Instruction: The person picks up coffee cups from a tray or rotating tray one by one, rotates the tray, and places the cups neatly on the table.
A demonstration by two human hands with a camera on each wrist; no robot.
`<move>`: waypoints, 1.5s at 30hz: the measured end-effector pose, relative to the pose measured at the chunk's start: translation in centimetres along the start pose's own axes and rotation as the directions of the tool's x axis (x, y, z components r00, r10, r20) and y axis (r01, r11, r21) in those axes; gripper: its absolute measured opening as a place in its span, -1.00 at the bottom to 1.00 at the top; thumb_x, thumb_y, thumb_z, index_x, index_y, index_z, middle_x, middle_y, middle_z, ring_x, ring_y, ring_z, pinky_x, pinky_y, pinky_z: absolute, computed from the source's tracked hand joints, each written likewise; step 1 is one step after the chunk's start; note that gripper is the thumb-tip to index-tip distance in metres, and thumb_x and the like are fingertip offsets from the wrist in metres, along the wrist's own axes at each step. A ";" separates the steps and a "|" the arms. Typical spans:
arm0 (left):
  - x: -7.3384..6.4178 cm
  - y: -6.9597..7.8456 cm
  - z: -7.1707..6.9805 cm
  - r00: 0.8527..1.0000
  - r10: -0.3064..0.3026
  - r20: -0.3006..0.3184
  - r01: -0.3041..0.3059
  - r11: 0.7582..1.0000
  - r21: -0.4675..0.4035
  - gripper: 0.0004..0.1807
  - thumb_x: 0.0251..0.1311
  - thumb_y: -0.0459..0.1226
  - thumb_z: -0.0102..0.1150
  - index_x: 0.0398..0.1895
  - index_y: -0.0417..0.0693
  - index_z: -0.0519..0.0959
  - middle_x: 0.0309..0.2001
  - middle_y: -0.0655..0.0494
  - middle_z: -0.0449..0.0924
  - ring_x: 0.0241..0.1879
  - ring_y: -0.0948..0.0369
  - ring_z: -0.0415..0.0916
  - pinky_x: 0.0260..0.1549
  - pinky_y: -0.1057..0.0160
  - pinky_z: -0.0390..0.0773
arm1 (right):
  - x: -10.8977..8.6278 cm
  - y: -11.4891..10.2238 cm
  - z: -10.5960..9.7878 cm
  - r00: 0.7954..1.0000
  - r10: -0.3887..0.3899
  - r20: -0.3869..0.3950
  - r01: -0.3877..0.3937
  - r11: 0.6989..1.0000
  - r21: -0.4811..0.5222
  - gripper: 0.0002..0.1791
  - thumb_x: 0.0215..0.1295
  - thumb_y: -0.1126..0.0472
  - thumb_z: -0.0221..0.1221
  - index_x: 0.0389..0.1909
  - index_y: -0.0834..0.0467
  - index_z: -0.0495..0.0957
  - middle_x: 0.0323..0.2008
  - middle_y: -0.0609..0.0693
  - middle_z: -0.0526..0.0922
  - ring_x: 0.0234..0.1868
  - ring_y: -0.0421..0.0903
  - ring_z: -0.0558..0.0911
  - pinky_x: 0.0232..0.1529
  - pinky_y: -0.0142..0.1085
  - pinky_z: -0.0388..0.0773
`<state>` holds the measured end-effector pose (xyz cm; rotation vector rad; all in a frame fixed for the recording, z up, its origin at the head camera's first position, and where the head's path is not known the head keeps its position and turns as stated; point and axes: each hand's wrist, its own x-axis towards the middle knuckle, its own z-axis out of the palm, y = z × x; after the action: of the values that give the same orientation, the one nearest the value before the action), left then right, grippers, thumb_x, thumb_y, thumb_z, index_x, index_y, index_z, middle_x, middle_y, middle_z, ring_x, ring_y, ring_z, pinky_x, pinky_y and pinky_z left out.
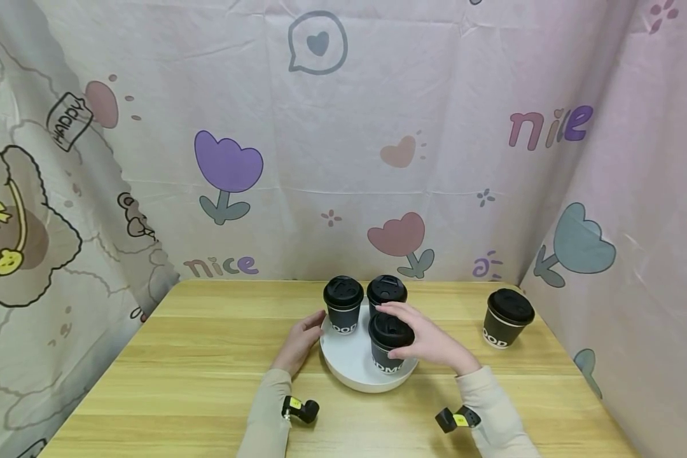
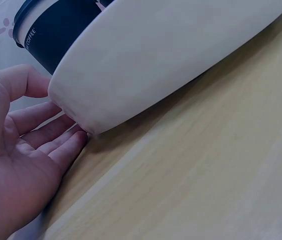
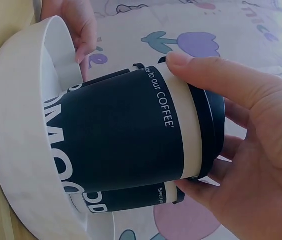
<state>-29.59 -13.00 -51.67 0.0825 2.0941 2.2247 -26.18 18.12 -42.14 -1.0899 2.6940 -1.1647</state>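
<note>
A round white tray (image 1: 352, 375) with a raised rim stands on the table, with black lidded paper coffee cups on it. My left hand (image 1: 299, 343) holds the tray's left edge; in the left wrist view the thumb lies near the rim and the other fingertips touch lower on the wall. My right hand (image 1: 429, 340) grips the front coffee cup (image 3: 121, 135) around its lid, thumb on one side and fingers on the other. This cup is upright over the tray's right part. Behind it are a left cup (image 1: 343, 305) and a back cup (image 1: 386, 289), partly hidden.
Another black coffee cup (image 1: 506, 318) with a lid stands apart at the right of the wooden table (image 1: 206, 369). A patterned curtain (image 1: 320, 152) hangs behind the table and along both sides.
</note>
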 end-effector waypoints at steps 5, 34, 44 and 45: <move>0.0 0.0 0.0 1.000 0.000 0.005 0.000 1.000 -0.003 -0.22 0.26 -0.52 0.01 0.60 -0.48 0.19 0.63 -0.42 0.17 0.67 -0.26 0.08 0.66 -0.23 0.13 | 0.0 -0.1 0.0 1.000 0.001 -0.005 -0.001 1.000 -0.006 -0.07 0.14 0.20 0.55 0.56 0.13 0.40 0.55 0.28 0.38 0.54 0.37 0.36 0.51 0.41 0.33; 0.0 -0.1 0.1 1.000 -0.003 -0.008 0.003 1.000 0.008 -0.22 0.25 -0.51 0.02 0.60 -0.47 0.22 0.63 -0.41 0.19 0.66 -0.25 0.12 0.65 -0.23 0.15 | -1.8 -0.8 -3.8 0.986 -0.031 -0.163 0.021 0.998 -0.065 -0.07 0.12 0.23 0.58 0.53 0.17 0.42 0.45 0.32 0.51 0.42 0.39 0.50 0.39 0.41 0.46; 0.0 0.0 0.1 1.000 -0.004 -0.007 0.004 1.000 0.012 -0.21 0.24 -0.50 0.03 0.61 -0.45 0.22 0.64 -0.39 0.19 0.67 -0.25 0.11 0.66 -0.22 0.15 | -2.8 -0.2 -5.7 0.983 0.010 -0.185 -0.026 0.996 -0.084 -0.09 0.18 0.24 0.54 0.55 0.24 0.36 0.46 0.38 0.46 0.40 0.41 0.50 0.36 0.40 0.49; 0.0 0.0 0.0 1.000 -0.004 -0.006 0.004 1.000 0.013 -0.21 0.24 -0.50 0.03 0.61 -0.45 0.22 0.64 -0.39 0.19 0.67 -0.25 0.10 0.66 -0.22 0.15 | -2.9 -0.1 -5.9 0.981 0.013 -0.193 -0.030 0.996 -0.087 -0.08 0.19 0.25 0.53 0.55 0.23 0.36 0.46 0.39 0.45 0.39 0.41 0.50 0.35 0.40 0.50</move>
<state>-29.55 -12.97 -51.69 0.0726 2.1098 2.2128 -25.51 23.56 -38.55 -1.0044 2.9217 -1.2164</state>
